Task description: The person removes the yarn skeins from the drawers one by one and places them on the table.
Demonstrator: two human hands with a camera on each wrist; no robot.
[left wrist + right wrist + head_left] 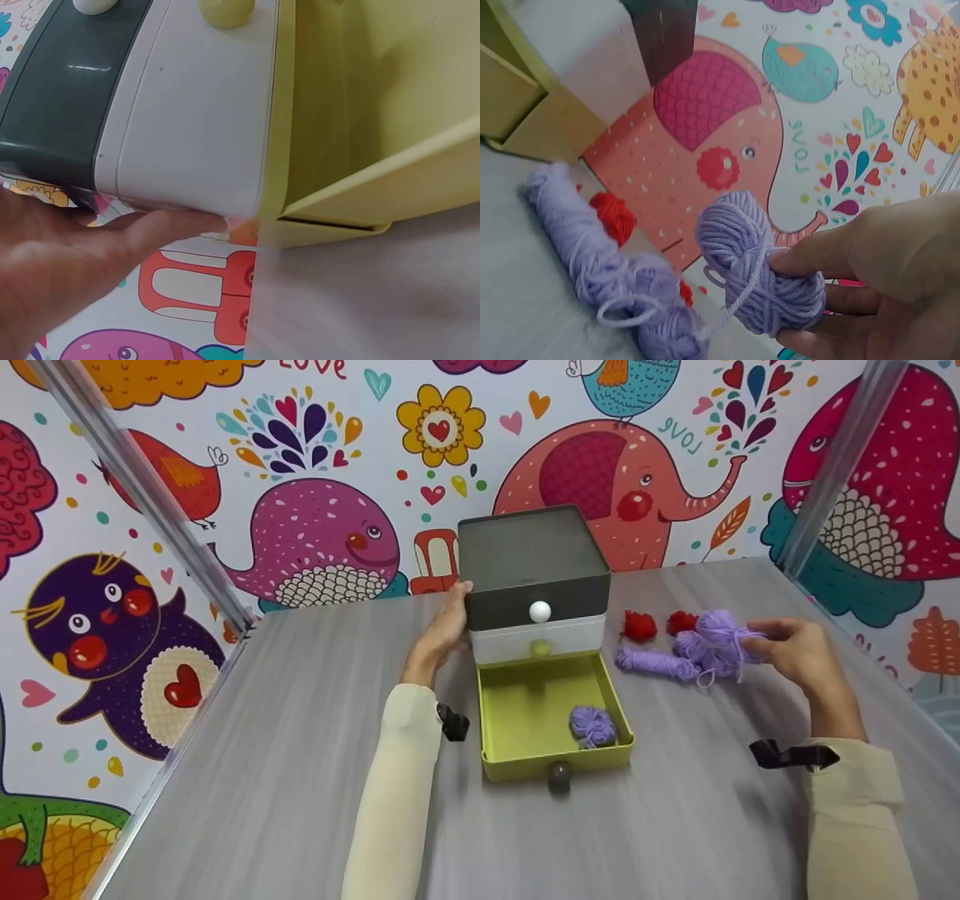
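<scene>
My right hand (802, 652) pinches a small lilac yarn skein (742, 262) between thumb and fingers, above the other yarn. Below it lie a long lilac skein (656, 662) and another lilac bundle (671, 334), with a loose loop of strand. My left hand (444, 626) rests against the left side of a small drawer unit (532, 547), fingers extended along its wall. The unit has a dark top drawer, a white middle drawer (199, 112) and a yellow-green bottom drawer (517, 720), which is pulled out. Inside that drawer sits a purple yarn ball (592, 726) at the front right.
Two red yarn balls, one nearer the unit (639, 625) and one beside the lilac yarn (681, 622), lie at the back right. The grey table (300, 780) meets cartoon-printed walls (330, 540) behind and at the sides. Metal posts (840, 465) stand at the corners.
</scene>
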